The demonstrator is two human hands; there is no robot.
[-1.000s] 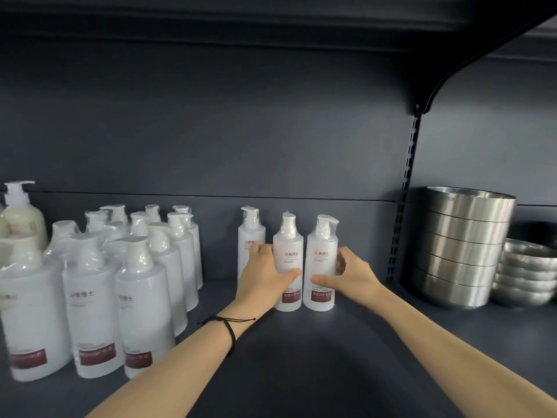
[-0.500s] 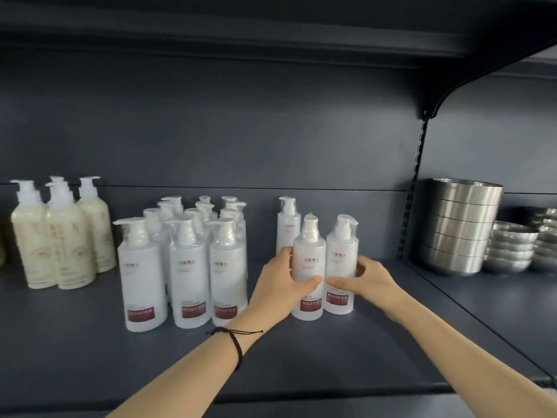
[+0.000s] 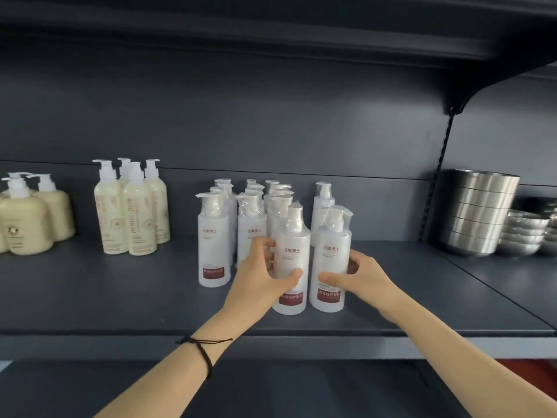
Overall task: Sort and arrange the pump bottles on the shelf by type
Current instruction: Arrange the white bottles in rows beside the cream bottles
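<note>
Dark grey shelf (image 3: 120, 297) boards run wide before me, with stacked steel bowls (image 3: 479, 206) at the far right, cream bottles (image 3: 132, 215) off to the left and a tight block of white pump bottles (image 3: 214, 236) in the middle. Just right of that block, towards the front edge, two matching bottles stand upright side by side: the left hand (image 3: 259, 282) wraps the left bottle (image 3: 291, 236), thumb across its front, and the right hand (image 3: 367, 276) curls round the right bottle (image 3: 330, 267). To my eye the step goes best if both slide low and together, bases flat, until flush against the block with labels forward.
</note>
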